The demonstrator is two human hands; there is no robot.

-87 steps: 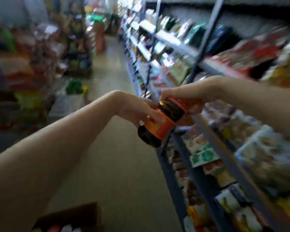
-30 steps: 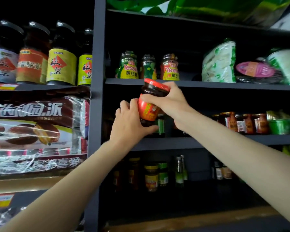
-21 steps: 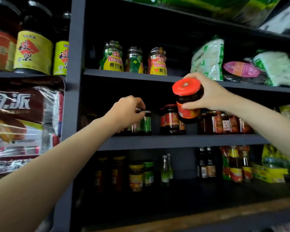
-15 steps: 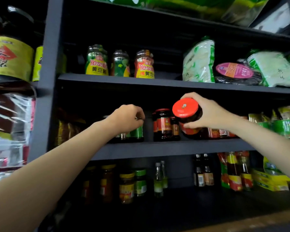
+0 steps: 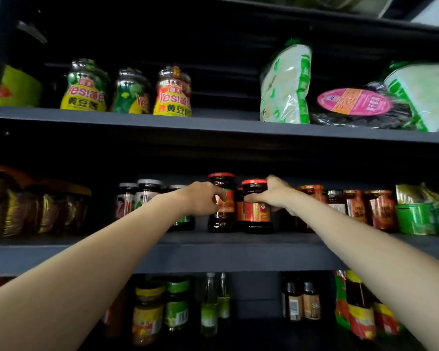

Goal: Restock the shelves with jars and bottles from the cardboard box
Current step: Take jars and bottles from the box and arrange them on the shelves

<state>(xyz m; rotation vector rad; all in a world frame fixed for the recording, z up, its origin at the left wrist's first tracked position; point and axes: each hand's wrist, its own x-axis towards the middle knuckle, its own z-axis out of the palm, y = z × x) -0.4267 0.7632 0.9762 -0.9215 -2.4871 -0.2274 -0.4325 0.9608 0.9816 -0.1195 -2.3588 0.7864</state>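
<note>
Jar (image 5: 255,206) with a red lid and red label is standing upright on the middle shelf (image 5: 213,245), its long axis vertical and its lid pointing up. We are seeing the right hand (image 5: 276,196) wrapping it near the top, thumb across the front below the lid and fingers passing behind, so this grip is closing on the jar. Just to its left, a second red-lidded jar (image 5: 222,202) is standing upright, the two appearing to touch. The left hand (image 5: 203,198) is reaching in front of that second jar with its fingers curling loosely downward; we cannot tell whether this grip is holding anything.

The writing on the held jar's label is too blurred for us to read. On the upper shelf (image 5: 238,127) three soybean-paste jars (image 5: 173,93) are showing "Yes!" and the characters 黄豆酱 on yellow, green and orange labels. To their right, white-and-green bags (image 5: 285,84) and a dark packet with a pink oval label (image 5: 355,101) are lying. Further red-labelled jars (image 5: 350,206) are standing to the right of the held jar, white-capped jars (image 5: 147,193) to the left. The lower shelf is carrying small bottles (image 5: 209,305), their labels unreadable.
</note>
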